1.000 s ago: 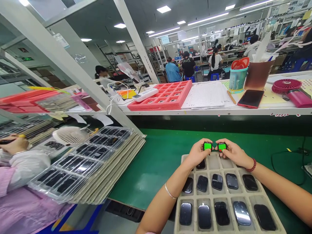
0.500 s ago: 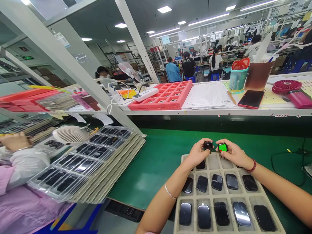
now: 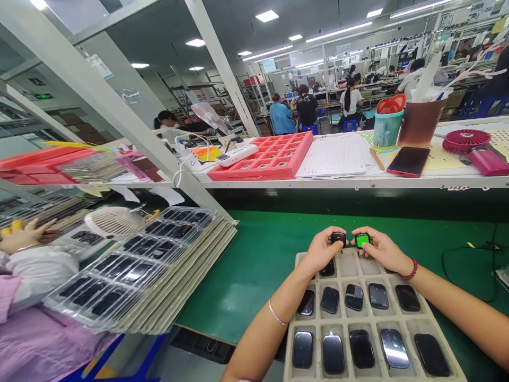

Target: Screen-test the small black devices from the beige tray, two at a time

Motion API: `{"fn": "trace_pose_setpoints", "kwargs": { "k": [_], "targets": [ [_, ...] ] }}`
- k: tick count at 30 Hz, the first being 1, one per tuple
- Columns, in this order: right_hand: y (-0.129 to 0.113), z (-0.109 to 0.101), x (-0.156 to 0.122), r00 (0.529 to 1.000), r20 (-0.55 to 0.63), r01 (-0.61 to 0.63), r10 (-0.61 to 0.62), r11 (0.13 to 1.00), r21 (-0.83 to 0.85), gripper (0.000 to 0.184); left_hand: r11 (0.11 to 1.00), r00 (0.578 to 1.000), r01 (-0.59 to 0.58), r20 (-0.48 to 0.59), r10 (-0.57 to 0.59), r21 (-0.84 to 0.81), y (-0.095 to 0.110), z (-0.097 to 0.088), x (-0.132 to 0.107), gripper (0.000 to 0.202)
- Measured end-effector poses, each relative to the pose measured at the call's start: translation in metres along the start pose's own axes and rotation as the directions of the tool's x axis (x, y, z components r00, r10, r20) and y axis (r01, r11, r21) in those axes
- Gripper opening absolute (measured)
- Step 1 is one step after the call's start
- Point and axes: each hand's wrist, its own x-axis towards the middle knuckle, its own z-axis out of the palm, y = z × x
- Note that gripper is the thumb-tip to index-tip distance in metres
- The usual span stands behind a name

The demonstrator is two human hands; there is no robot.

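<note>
Between its thumb and fingers, my left hand (image 3: 323, 248) grips a smartwatch with a dark screen (image 3: 338, 237). A second smartwatch, its screen lit green (image 3: 362, 241), is in my right hand (image 3: 382, 250), whose thumb lies on the glass. Both hands are held close together above the far edge of a beige compartment tray (image 3: 318, 317). Several dark watch bodies lie singly in the tray's pockets, among them a shiny one (image 3: 394, 348) in the near row. Two pockets in the far row hold nothing. My forearms partly cover the tray's far corners.
To the left rises a stack of trays (image 3: 199, 254) with watch parts under clear plastic. A co-worker's hand (image 3: 24, 236) is beyond it, near a white fan (image 3: 115, 222). Over the green bench runs a shelf (image 3: 334, 183) bearing a red foam tray (image 3: 294, 159), papers and a phone (image 3: 409, 161).
The right thumb has moved up onto the lit screen, which now looks green without the red patch. At the left, the co-worker's hand has spread its fingers.
</note>
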Motion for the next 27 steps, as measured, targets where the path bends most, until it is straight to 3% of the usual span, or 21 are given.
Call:
{"fn": "trace_pose_setpoints", "kwargs": {
  "k": [5,11,18,21,24,27],
  "targets": [
    [0.002,0.002,0.000,0.998,0.032,0.047,-0.047,0.999,0.004,0.040,1.000,1.000,0.001,0.007,-0.001,-0.008,0.003,0.002,-0.001,0.034],
    [0.004,0.000,0.000,1.000,0.016,0.013,-0.013,1.000,-0.017,0.042,1.000,1.000,-0.002,0.000,0.002,0.010,0.004,0.002,0.000,0.037],
    [0.004,0.003,0.001,1.000,0.011,0.011,-0.012,0.997,0.072,0.049,0.999,1.000,0.029,0.001,-0.029,-0.015,0.002,0.000,0.000,0.050],
    [0.000,0.002,0.002,1.000,0.009,0.015,-0.016,0.985,0.173,0.060,0.985,0.997,0.072,0.031,-0.068,-0.158,0.007,0.000,0.000,0.058],
    [-0.005,-0.001,0.002,0.999,0.015,-0.040,0.037,0.945,0.324,0.069,0.915,0.990,0.142,0.071,-0.125,-0.378,0.013,-0.001,-0.002,0.070],
    [-0.007,-0.008,0.003,0.993,0.054,-0.116,0.103,0.889,0.443,0.062,0.841,0.987,0.158,0.076,-0.139,-0.517,0.017,-0.004,-0.002,0.069]
  ]
}}
